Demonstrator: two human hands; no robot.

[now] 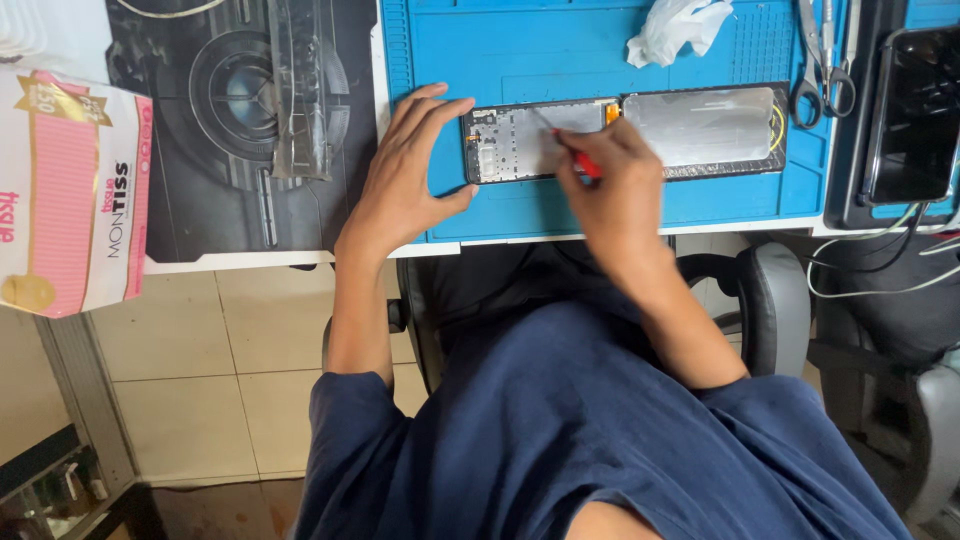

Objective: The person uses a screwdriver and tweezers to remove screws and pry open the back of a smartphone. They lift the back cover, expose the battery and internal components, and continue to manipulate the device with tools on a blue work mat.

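Bracing one opened phone (620, 135), two hands: left hand (405, 175), right hand (610, 185) gripping screwdriver (580, 160).

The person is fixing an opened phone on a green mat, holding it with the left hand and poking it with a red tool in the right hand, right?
Not quite: the head view shows the mat is blue. The left hand does steady the opened phone, and the right hand works a red tool on it.

One opened phone frame (535, 140) and one detached back panel (705, 128) lie on one blue repair mat (500, 50). One red-handled screwdriver (578, 160), one crumpled white tissue (678, 28), one pink tissue pack (70, 190), one dark phone (915, 115) and two hands, left (405, 175) and right (615, 195).
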